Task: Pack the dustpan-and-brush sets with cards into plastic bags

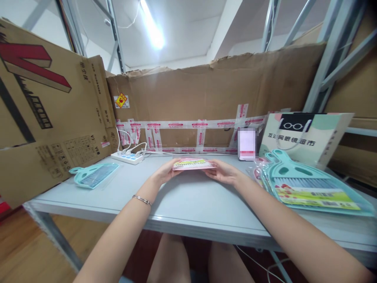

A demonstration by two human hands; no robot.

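Note:
Both hands hold a pink dustpan-and-brush set (193, 163) in clear wrapping, seen nearly edge-on above the middle of the table (203, 200). Its yellow-green label and pale bristles show on top. My left hand (164, 171), with a bangle on the wrist, grips the left end. Around the right end, the fingers of my right hand (222, 171) are closed, some of them underneath. To the right lies a stack of wrapped mint-green dustpan-and-brush sets (312, 184), with pink ones partly hidden behind. A single mint-green set (96, 175) lies flat at the left of the table.
A white power strip (127, 157) with plugged cables sits at the back left. A phone-like upright device (247, 144), blurred, and a paper bag (332, 133) stand at the back right. Cardboard (191, 94) walls the back; a big carton (59, 106) stands left.

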